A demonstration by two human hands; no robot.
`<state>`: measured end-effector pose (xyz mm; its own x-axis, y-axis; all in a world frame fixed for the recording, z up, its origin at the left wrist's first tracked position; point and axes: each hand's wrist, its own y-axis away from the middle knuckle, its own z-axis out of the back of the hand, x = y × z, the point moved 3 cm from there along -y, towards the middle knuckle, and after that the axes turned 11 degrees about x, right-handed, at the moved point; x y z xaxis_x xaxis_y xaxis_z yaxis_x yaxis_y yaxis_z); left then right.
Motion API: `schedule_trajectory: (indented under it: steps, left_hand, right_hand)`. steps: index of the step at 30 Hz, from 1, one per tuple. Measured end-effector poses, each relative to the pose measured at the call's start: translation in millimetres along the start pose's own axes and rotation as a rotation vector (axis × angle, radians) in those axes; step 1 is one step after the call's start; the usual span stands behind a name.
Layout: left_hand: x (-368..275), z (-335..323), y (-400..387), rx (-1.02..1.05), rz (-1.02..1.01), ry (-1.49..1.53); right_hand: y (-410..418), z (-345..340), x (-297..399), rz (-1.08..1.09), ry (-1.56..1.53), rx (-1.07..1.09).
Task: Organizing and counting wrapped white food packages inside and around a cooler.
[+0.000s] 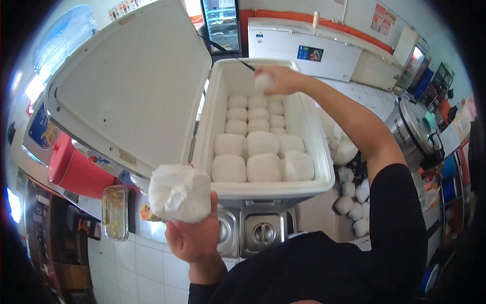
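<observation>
A white paper-wrapped bundle (178, 193) with a twisted, gathered middle rests on the palm and fingers of my left hand (195, 239), left of the open white cooler box (265, 190). Over the far end of the box, my right hand (286, 80) grips another white bundle (263, 82); it is slightly blurred. Rows of similar rounded bundles (264, 167) fill the bottom of the box, with the nearer ones sitting higher than the far ones. On the left, the hinged cooler lid (133, 83) is swung up, held by a black strap (228, 50).
More wrapped bundles (355, 210) are piled to the right of the box. Lidded steel pans (263, 232) lie below it. At left are a red container (78, 167) and a glass dish (115, 212). A large steel cooker (412, 129) stands right; chest freezers (281, 49) line the back.
</observation>
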<state>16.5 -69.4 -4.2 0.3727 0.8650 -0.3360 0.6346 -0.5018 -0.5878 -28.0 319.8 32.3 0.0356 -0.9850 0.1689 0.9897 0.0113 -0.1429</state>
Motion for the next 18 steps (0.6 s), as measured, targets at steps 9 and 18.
schedule_trajectory:
  steps: [9,18]
  left_hand:
    - [-25,86,66,-0.073,-0.010,-0.080]
    - [4,77,8,-0.049,0.620,0.418]
  right_hand:
    - [-36,-172,-77,-0.048,0.410,0.950]
    - [-18,-184,-18,-0.359,-0.215,1.213]
